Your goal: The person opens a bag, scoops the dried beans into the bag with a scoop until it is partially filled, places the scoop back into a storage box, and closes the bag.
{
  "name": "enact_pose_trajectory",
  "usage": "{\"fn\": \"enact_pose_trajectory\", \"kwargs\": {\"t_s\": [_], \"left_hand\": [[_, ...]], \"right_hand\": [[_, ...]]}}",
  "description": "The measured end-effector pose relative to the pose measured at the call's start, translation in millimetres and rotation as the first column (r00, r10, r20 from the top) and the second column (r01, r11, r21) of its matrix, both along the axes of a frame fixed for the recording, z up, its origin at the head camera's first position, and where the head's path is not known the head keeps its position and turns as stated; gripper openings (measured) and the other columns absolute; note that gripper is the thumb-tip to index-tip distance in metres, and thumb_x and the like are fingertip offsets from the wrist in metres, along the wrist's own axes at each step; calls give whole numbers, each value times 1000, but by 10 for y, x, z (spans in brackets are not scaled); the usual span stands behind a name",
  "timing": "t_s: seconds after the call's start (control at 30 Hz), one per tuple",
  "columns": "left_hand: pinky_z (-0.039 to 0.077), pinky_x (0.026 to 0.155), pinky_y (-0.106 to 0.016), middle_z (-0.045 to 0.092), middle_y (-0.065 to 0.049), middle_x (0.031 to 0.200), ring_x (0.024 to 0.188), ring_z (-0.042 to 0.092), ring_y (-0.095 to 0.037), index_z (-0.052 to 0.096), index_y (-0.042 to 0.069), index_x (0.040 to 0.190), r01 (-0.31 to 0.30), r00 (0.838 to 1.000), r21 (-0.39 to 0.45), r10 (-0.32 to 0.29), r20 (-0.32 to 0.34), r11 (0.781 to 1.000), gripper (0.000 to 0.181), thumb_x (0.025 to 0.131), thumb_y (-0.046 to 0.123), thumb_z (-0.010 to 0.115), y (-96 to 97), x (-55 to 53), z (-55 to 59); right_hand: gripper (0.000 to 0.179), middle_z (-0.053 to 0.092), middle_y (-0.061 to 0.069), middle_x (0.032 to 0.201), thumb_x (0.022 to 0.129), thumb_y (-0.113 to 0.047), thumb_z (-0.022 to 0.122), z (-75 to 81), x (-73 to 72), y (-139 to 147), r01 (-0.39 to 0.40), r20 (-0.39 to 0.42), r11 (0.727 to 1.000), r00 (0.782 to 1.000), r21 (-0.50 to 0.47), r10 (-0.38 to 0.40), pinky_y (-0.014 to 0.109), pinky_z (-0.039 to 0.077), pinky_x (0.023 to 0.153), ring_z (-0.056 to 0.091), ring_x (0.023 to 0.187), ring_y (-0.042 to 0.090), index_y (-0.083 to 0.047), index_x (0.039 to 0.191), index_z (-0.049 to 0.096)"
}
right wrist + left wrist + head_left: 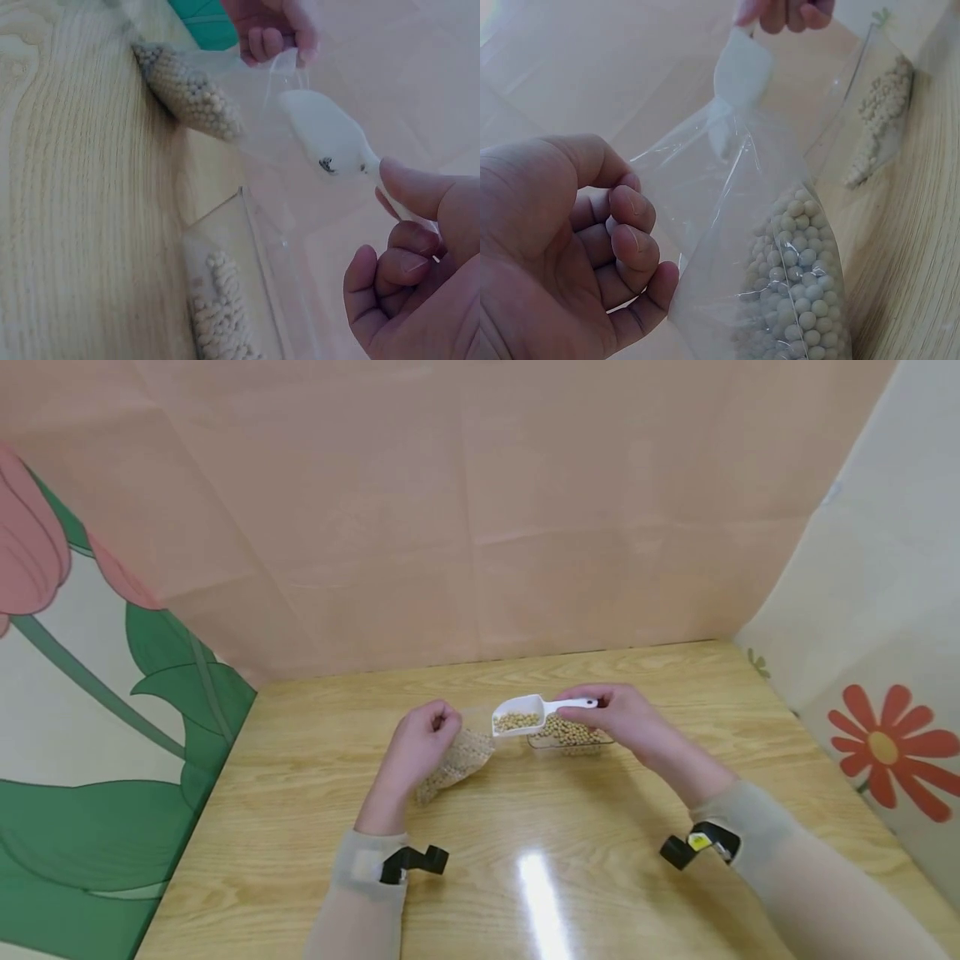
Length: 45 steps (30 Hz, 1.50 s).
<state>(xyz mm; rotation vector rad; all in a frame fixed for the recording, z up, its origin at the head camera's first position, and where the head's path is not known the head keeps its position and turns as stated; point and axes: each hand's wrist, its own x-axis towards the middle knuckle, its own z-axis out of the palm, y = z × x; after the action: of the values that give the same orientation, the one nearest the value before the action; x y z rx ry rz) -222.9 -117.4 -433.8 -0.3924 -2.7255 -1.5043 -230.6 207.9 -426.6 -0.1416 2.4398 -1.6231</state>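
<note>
My left hand [425, 741] pinches the top edge of a clear plastic bag [697, 187], whose lower part is filled with round pale beans [802, 285]. In my right hand [622, 720] is the handle of a white scoop [531, 714], held level and carrying a small heap of beans [517, 721]. The scoop's front end reaches the mouth of the bag in both wrist views. Below the right hand stands a clear rectangular container [536, 743] with more beans [570, 731] in it.
Under everything is a wood-grain table [315, 827]. A pink backdrop [465, 527] rises behind it. Walls with a printed tulip [30, 543] at left and a red flower [885, 747] at right border the table.
</note>
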Motion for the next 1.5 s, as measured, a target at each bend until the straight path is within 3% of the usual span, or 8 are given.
{"fn": "enact_pose_trajectory", "kwargs": {"t_s": [0.1, 0.3, 0.53, 0.67, 0.8, 1.07, 1.27, 1.5], "left_hand": [[41, 53, -35, 49, -3, 66, 55, 44, -19, 65, 8, 88, 2, 1000, 4, -2, -7, 1000, 28, 101, 29, 53, 2, -4, -10], [40, 53, -35, 50, -3, 66, 55, 45, -18, 67, 8, 89, 0, 1000, 13, 0, 0, 1000, 27, 101, 29, 54, 7, 0, 0], [40, 52, -33, 50, -2, 65, 55, 45, -17, 65, 10, 87, -9, 1000, 7, 9, -8, 1000, 26, 101, 28, 54, 4, -3, 6], [40, 52, -33, 50, -1, 66, 56, 46, -17, 66, 10, 87, -17, 1000, 1, 17, -16, 1000, 24, 100, 27, 55, 9, -1, 2], [41, 53, -33, 51, -1, 67, 58, 47, -17, 66, 11, 87, -22, 1000, 1, 22, -10, 1000, 23, 100, 27, 55, 12, -1, -5], [41, 54, -34, 51, -3, 67, 57, 46, -18, 67, 8, 90, -24, 1000, 24, 25, -17, 999, 26, 101, 27, 53, 10, -3, -6], [41, 54, -34, 51, -2, 67, 57, 47, -18, 66, 10, 88, -30, 999, 14, 30, -25, 999, 24, 100, 26, 54, 11, -15, -8], [41, 53, -34, 51, -2, 66, 55, 45, -18, 66, 12, 85, -28, 999, 2, 28, -43, 1000, 22, 100, 24, 53, 13, -17, 0]], "right_hand": [[42, 53, 8, 86, 80, -51, 82, 55, 4, -59, -13, -30, 999, 999, 44, 15, 31, 41, 61, 46, 75, 23, -27, 114, 76], [34, 63, 8, 88, 82, -49, 80, 194, 45, -166, -34, -107, 990, 993, 140, 49, 30, 42, 56, 48, 69, 21, -30, 110, 76], [26, 70, 0, 90, 87, -37, 79, 304, 83, -273, -43, -247, 964, 963, 263, 110, 31, 46, 54, 55, 66, 20, -27, 111, 76], [27, 70, -1, 92, 87, -38, 79, 340, 107, -273, -29, -277, 955, 954, 295, 114, 31, 47, 56, 57, 68, 20, -26, 111, 76], [29, 71, -1, 94, 87, -41, 78, 351, 127, -222, -26, -279, 956, 954, 293, 112, 32, 48, 57, 57, 69, 20, -27, 112, 76], [32, 68, 4, 96, 86, -44, 78, 269, 133, 36, 11, -242, 981, 969, 192, 37, 30, 42, 53, 50, 66, 21, -29, 114, 75], [40, 67, 3, 108, 85, -51, 76, 156, 133, 267, 88, -207, 980, 977, 178, -50, 31, 42, 57, 49, 74, 21, -27, 117, 75], [41, 66, 6, 100, 86, -48, 77, -15, 126, 523, 147, -192, 971, 975, 189, -111, 31, 42, 60, 48, 76, 20, -22, 117, 75]]}}
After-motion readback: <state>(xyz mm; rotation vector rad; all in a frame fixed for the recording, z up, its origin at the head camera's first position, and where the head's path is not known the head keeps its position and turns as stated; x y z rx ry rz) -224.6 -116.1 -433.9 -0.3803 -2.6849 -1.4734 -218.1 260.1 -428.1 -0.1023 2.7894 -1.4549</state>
